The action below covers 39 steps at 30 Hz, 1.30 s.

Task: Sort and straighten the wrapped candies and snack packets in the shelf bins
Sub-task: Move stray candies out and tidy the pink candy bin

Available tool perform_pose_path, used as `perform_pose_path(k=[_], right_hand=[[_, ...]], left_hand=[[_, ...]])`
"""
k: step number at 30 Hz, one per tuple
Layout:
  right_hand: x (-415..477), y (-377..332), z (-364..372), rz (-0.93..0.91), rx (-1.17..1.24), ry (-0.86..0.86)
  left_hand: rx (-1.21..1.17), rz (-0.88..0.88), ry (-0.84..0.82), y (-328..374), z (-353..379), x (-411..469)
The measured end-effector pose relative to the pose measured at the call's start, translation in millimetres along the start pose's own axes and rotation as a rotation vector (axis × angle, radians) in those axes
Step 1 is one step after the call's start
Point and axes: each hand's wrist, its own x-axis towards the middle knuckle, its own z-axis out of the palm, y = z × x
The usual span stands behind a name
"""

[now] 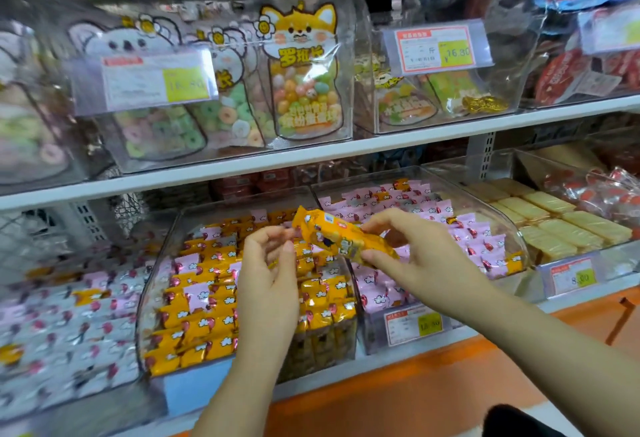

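Below grip: clear bin [157, 265] of yellow candies; right of grip: pink-candy bin [367, 332]. Right hand [415, 256] pinches tilted yellow packet [343, 237] at right end. Left hand [270, 263] curled at left end; hold unclear.

White packets [62, 315] (far left) blur; price label [156, 79] unreadable.

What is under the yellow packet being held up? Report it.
The clear bin of yellow candies, a few pink candies mixed in. The yellow packet and left hand hide the ones directly beneath.
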Motion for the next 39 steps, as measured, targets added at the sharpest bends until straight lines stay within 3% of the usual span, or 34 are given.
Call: perform_pose_path(k=[6,11,20,30,39], right_hand=[[6,-1,20,0.091,0.058,0.027],[11,0,32,0.112,0.045,0.013],[19,1,42,0.081,-0.012,0.005],[20,5,41,0.169,0.119,0.047],[23,-19,54,0.128,0.138,0.035]], left_hand=[[0.703,0.056,-0.23,-31,-22,21],[0.898,0.097,-0.332,-35,-18,31],[0.825,0.178,-0.239,-40,-21,30],[0.198,0.202,0.154,-12,-43,28],[0.218,0.049,0.323,-17,-78,33]])
